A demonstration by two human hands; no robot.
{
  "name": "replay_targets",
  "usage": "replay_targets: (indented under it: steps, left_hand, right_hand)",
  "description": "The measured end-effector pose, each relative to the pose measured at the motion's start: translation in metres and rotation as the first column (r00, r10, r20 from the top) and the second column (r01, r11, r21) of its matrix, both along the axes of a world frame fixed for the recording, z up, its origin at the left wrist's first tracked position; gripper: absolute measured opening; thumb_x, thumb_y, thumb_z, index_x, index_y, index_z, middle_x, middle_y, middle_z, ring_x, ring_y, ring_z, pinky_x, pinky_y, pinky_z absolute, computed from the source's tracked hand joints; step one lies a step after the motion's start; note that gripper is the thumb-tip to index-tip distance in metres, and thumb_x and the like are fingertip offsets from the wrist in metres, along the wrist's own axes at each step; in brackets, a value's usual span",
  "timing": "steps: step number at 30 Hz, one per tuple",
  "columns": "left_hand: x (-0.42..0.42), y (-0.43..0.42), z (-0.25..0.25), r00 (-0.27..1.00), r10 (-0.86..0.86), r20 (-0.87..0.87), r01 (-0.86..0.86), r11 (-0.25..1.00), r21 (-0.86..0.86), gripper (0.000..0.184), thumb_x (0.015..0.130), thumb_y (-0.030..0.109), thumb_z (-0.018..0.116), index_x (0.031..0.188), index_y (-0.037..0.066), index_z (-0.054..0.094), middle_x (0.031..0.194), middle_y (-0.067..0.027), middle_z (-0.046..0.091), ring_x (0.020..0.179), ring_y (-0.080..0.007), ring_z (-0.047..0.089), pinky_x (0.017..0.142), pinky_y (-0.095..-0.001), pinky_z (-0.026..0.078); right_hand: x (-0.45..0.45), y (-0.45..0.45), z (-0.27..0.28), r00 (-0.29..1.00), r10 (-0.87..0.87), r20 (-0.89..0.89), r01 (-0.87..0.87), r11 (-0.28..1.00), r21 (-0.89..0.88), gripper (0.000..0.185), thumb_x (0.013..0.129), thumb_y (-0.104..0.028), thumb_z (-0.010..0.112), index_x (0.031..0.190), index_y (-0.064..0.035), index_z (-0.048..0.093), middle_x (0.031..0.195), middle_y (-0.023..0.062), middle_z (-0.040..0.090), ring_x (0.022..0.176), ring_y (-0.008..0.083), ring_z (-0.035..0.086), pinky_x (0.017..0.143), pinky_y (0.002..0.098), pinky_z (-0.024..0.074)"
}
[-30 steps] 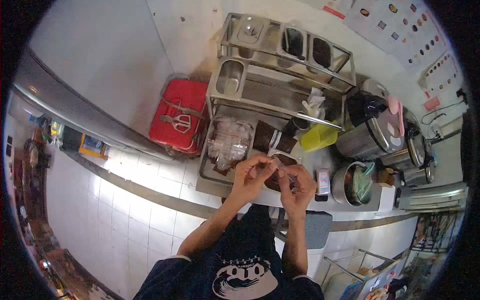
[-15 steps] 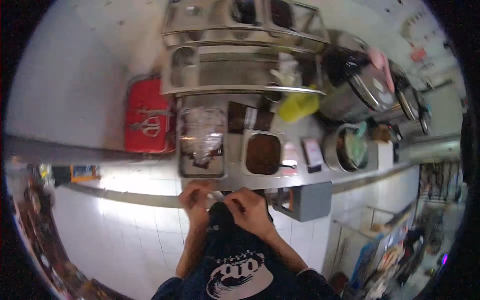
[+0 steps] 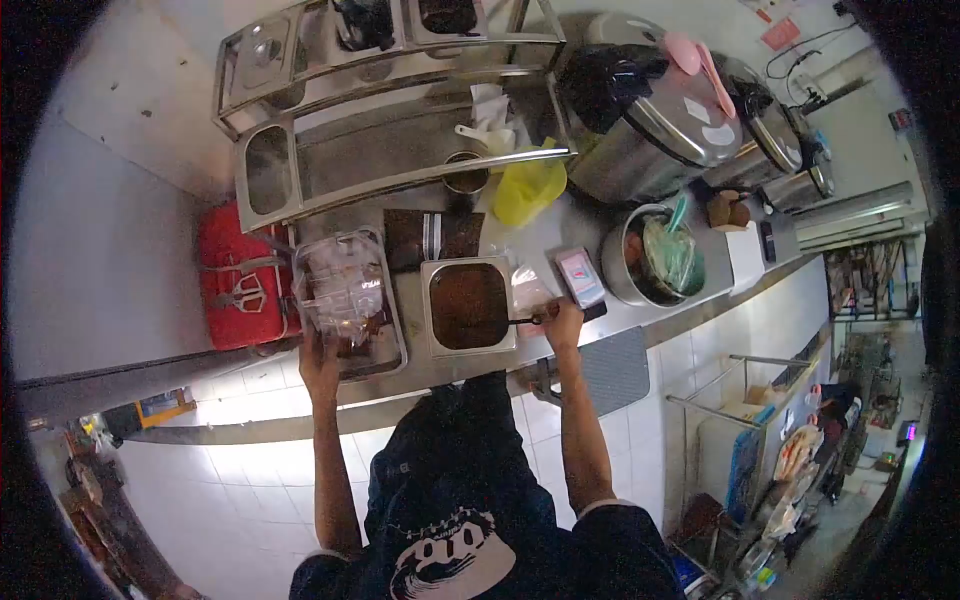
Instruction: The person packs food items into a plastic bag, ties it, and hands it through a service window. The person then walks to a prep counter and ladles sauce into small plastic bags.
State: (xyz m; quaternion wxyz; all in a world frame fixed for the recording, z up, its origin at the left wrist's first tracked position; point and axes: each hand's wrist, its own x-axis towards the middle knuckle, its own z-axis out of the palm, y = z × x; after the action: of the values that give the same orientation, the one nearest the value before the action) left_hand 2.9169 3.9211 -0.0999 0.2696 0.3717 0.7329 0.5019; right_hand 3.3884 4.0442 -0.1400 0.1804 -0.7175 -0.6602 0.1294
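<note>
My left hand (image 3: 319, 368) is at the near left corner of a metal tray (image 3: 398, 335), against the clear plastic packets (image 3: 345, 290) piled in it. Its fingers reach forward, thumb apart; whether they touch a packet or only the tray edge is unclear. My right hand (image 3: 564, 327) is closed around the dark handle of a spoon (image 3: 524, 321). The spoon's other end is inside a square metal container (image 3: 428, 300) of brown contents (image 3: 468, 305), where its bowl is hard to see. A pink-and-white box (image 3: 579, 277) lies just beyond my right hand.
A red case (image 3: 240, 290) stands left of the tray. Behind are a metal rack (image 3: 400, 190), a yellow bag (image 3: 528, 187) and large steel cookers (image 3: 660, 130). To the right stands a round pot (image 3: 618, 270) with a green-handled utensil. The counter's front edge runs before me.
My hands were together in front of my body, with something small and pale between them. They have separated: the left to the tray, the right onto the spoon handle. The view has shifted.
</note>
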Motion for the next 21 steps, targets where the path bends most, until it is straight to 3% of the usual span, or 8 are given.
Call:
replay_targets:
  steps: [2,9,10,11,13,15,16,21]
  left_hand:
    - [0.009,-0.004,0.028,0.998,0.061,-0.002,-0.061,0.998,-0.017,0.046,0.093,0.016,0.070,0.133,-0.004,0.056,0.128,-0.0156,0.062,0.117,-0.0217,0.059,0.094,-0.0324,0.049]
    - [0.047,-0.015,0.081,0.995,0.082,0.061,-0.087,0.993,0.076,0.043,0.093,0.012,0.070,0.133,0.001,0.058,0.127,-0.0135,0.063,0.115,-0.0221,0.060,0.095,-0.0350,0.050]
    - [0.059,-0.011,0.095,1.000,0.027,0.002,-0.027,0.996,0.080,0.042,0.092,0.010,0.071,0.132,0.002,0.059,0.125,-0.0127,0.064,0.113,-0.0214,0.061,0.094,-0.0346,0.050]
    - [0.069,-0.008,0.105,0.999,0.041,0.004,-0.041,0.995,0.087,0.042,0.092,0.010,0.071,0.132,0.002,0.059,0.125,-0.0127,0.064,0.113,-0.0214,0.061,0.094,-0.0346,0.050]
    - [0.095,-0.006,0.119,0.982,-0.188,0.031,0.185,0.980,0.073,0.033,0.091,0.010,0.072,0.122,0.004,0.067,0.115,-0.0111,0.069,0.103,-0.0205,0.066,0.089,-0.0329,0.052]
    - [0.131,-0.002,0.107,0.868,-0.315,0.385,0.291,0.949,0.119,0.023,0.090,0.011,0.073,0.111,0.004,0.072,0.103,-0.0096,0.072,0.091,-0.0180,0.068,0.085,-0.0305,0.053]
    - [0.150,0.006,0.123,0.853,-0.402,0.334,0.394,0.914,0.093,0.020,0.090,0.013,0.073,0.108,0.004,0.074,0.099,-0.0096,0.073,0.087,-0.0168,0.068,0.081,-0.0296,0.054]
    - [0.192,0.021,0.131,0.747,-0.612,0.259,0.611,0.786,0.095,0.020,0.092,0.020,0.072,0.107,0.005,0.074,0.095,-0.0099,0.074,0.079,-0.0137,0.068,0.071,-0.0286,0.053]
  right_hand:
    - [0.007,0.000,-0.012,0.981,-0.007,-0.192,0.027,0.994,0.103,0.015,0.072,-0.015,0.079,0.080,-0.0050,0.072,0.080,0.0163,0.072,0.074,0.0353,0.070,0.066,0.0414,0.0548]
    - [0.025,-0.008,0.015,0.966,-0.061,-0.250,0.086,0.992,0.092,0.011,0.079,-0.015,0.073,0.080,-0.0044,0.072,0.080,0.0165,0.071,0.072,0.0359,0.070,0.066,0.0415,0.0550]
    - [0.021,-0.009,0.052,0.986,-0.133,-0.103,0.132,0.991,-0.011,0.015,0.080,-0.019,0.075,0.083,-0.0045,0.072,0.081,0.0163,0.072,0.072,0.0325,0.071,0.066,0.0394,0.0550]
    - [0.028,-0.015,0.049,0.951,-0.199,-0.236,0.232,0.965,0.120,0.016,0.083,-0.017,0.075,0.087,-0.0024,0.072,0.081,0.0136,0.074,0.069,0.0247,0.071,0.062,0.0355,0.0550]
    - [0.019,-0.022,0.113,0.698,-0.225,-0.680,0.279,0.960,-0.032,0.013,0.087,-0.011,0.073,0.092,0.0001,0.070,0.082,0.0105,0.073,0.070,0.0171,0.069,0.061,0.0303,0.0547]
    - [-0.004,-0.028,0.162,0.632,-0.225,-0.742,0.270,0.961,-0.062,0.011,0.088,-0.008,0.072,0.093,0.0013,0.070,0.081,0.0097,0.072,0.071,0.0155,0.068,0.060,0.0290,0.0545]
    - [-0.012,-0.029,0.173,0.556,-0.235,-0.797,0.264,0.959,-0.099,0.009,0.089,-0.005,0.070,0.095,0.0025,0.069,0.081,0.0089,0.071,0.071,0.0139,0.067,0.059,0.0276,0.0543]
    - [0.014,-0.009,0.060,0.621,-0.139,-0.772,0.155,0.987,-0.053,0.016,0.086,-0.006,0.071,0.097,0.0047,0.068,0.081,0.0117,0.072,0.069,0.0170,0.069,0.059,0.0303,0.0551]
